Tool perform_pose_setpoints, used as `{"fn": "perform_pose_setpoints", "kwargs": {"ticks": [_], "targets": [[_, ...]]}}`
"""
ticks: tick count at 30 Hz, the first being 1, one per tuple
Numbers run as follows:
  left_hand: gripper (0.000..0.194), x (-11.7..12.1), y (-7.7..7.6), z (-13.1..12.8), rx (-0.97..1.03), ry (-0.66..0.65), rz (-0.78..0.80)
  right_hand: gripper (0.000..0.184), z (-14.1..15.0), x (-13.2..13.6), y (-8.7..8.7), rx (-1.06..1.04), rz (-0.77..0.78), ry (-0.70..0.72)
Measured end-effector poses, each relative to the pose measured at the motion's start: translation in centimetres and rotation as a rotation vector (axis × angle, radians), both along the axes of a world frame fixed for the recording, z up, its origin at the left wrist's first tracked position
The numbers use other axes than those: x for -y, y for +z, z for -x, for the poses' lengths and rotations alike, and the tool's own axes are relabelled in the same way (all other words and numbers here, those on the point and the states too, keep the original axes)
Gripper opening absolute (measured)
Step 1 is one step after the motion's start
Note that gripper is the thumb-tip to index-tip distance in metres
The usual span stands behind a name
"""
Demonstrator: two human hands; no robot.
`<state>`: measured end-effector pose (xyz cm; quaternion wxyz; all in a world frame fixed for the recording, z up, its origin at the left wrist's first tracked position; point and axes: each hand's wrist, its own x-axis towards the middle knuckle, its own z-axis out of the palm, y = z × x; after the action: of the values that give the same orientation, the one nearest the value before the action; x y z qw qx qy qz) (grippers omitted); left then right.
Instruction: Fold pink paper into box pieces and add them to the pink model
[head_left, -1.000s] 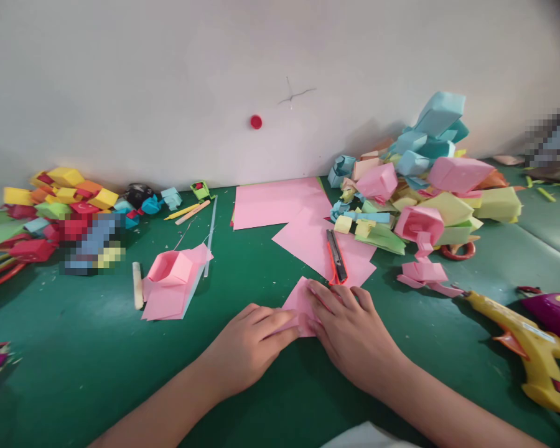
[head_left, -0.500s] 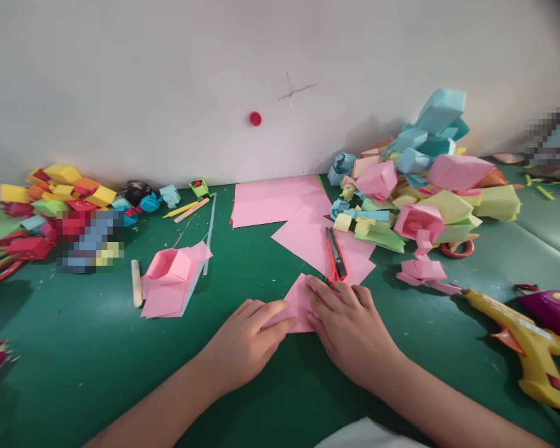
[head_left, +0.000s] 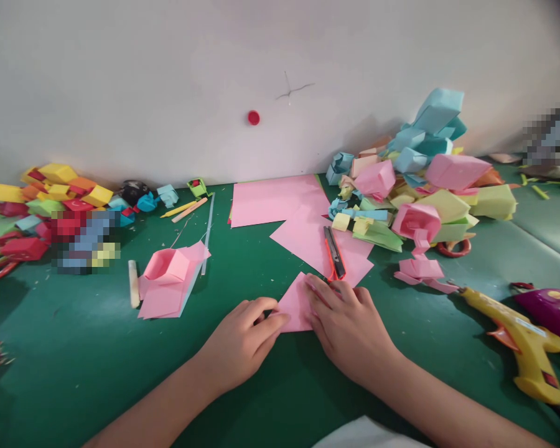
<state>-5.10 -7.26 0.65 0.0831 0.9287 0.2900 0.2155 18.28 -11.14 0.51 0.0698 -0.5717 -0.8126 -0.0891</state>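
A folded piece of pink paper (head_left: 295, 306) lies on the table in front of me, with slanting upper edges and a straight lower edge. At its left corner, my left hand (head_left: 243, 339) pinches the paper between thumb and curled fingers; a small dark gap shows between them. My right hand (head_left: 350, 326) lies over the right part of the sheet, fingers stretched out and pressing down, hiding that side. Just beyond the right fingers, a box cutter (head_left: 335, 254) with an orange-red edge rests on loose pink sheets (head_left: 298, 239).
On the left are a pink paper box (head_left: 168, 266) on paper scraps, a glue stick (head_left: 134, 284) and coloured paper boxes (head_left: 58, 190). A heap of folded paper (head_left: 415, 158) stands at right, with a yellow glue gun (head_left: 518, 336) nearer. A white wall (head_left: 168, 81) closes the back.
My left thumb and fingers have slid slightly left along the folded paper, opening a small gap between them. My right hand stays pressed on it. The view has shifted a little.
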Motion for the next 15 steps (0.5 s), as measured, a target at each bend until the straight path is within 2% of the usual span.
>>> {"fn": "perform_pose_setpoints", "kwargs": {"ticks": [4, 10, 15], "targets": [[0.026, -0.07, 0.16, -0.1, -0.02, -0.024, -0.039, 0.042, 0.04, -0.08, 0.0, -0.017, 0.004, -0.001], [0.019, -0.15, 0.63, -0.3, -0.033, -0.059, -0.179, 0.042, 0.16, -0.2, -0.06, -0.028, 0.001, -0.006], [0.027, -0.2, 0.62, -0.22, 0.003, -0.2, -0.2, 0.043, 0.14, -0.18, -0.08, -0.022, -0.001, -0.007]]}}
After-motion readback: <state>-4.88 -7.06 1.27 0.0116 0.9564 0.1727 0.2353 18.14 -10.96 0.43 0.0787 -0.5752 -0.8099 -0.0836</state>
